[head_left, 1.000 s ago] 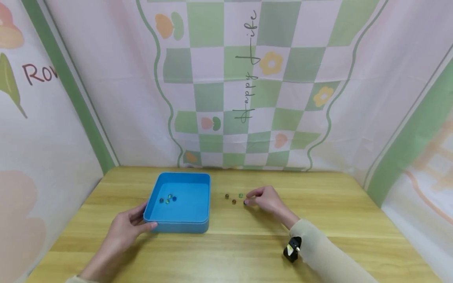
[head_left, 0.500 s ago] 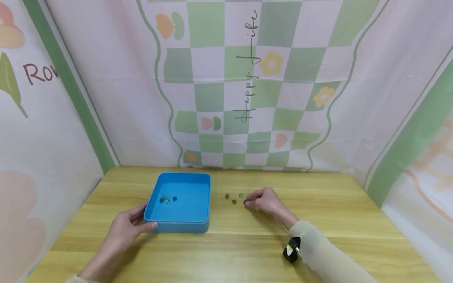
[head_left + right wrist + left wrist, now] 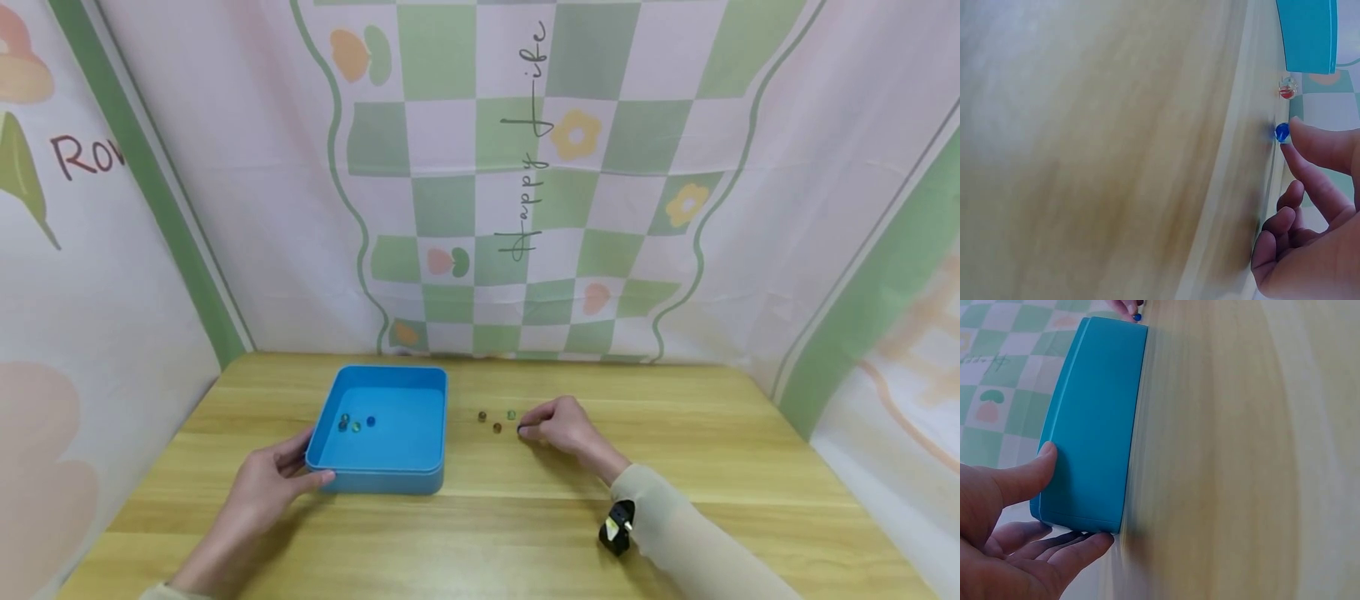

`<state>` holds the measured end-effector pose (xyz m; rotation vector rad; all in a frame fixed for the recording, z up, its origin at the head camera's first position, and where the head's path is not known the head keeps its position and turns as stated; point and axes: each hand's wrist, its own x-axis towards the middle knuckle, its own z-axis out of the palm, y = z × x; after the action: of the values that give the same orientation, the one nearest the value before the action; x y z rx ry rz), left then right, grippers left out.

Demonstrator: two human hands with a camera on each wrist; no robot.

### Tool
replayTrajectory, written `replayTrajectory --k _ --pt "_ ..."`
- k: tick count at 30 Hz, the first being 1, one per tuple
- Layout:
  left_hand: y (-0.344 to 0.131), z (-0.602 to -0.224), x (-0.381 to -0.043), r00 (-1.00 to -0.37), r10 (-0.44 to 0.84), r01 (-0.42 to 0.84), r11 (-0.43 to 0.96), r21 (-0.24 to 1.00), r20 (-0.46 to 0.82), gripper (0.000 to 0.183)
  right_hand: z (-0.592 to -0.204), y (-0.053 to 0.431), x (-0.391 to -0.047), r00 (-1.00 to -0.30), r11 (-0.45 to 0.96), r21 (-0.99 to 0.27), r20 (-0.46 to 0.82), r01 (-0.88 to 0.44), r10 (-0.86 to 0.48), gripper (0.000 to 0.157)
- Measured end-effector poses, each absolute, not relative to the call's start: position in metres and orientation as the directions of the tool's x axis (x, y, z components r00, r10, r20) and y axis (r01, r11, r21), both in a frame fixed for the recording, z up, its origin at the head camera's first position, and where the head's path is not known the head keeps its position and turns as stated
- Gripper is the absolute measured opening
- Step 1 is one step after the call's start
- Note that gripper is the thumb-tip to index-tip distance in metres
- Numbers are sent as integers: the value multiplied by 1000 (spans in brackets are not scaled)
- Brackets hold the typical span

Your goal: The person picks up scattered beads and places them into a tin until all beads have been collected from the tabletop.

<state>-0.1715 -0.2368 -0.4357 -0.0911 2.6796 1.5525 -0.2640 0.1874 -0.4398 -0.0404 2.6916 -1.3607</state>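
Note:
My left hand (image 3: 258, 492) holds the near left corner of a square blue box (image 3: 433, 481). In the left wrist view its thumb (image 3: 1032, 475) lies on the front wall and the other fingers touch the side. Inside the box are several glass marbles, among them a blue one (image 3: 371, 421) and a green one (image 3: 356, 427). To the right of the box, my right hand (image 3: 564, 427) pinches another blue marble (image 3: 1282, 132) between thumb and forefinger, at the table surface. Its other fingers are curled in the right wrist view.
Two brown marbles (image 3: 482, 417) and a pale green marble (image 3: 512, 414) lie on the wooden table (image 3: 480, 542), between box and right hand. A patterned curtain (image 3: 502, 200) hangs behind the table. A black device (image 3: 617, 527) is at the right wrist.
A greenish marble in the box has rolled left, towards the dark marble by the left wall. Both hands stay nearly where they were.

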Motion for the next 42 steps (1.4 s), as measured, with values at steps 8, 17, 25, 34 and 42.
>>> replayTrajectory --k 8,17,25,34,42 --pt "-237 -436 -172 -998 -24 -62 499 864 -58 86 -436 187 -263 -990 613 -789 -103 24 -93 12" --pt "-237 -437 -172 -998 -25 -63 502 863 -59 87 -433 186 -259 -991 617 -787 -95 18 -92 13" --pt "-236 -437 -172 -998 -26 -63 505 861 -58 87 -433 186 -260 -992 611 -791 -94 25 -81 13" --pt "-236 -436 -172 -997 -43 -82 495 865 -70 86 -426 182 -257 -992 548 -836 -96 34 -85 15" --pt "-237 -436 -172 -997 -39 -82 497 864 -72 87 -422 178 -260 -993 545 -838 -69 4 -99 13"
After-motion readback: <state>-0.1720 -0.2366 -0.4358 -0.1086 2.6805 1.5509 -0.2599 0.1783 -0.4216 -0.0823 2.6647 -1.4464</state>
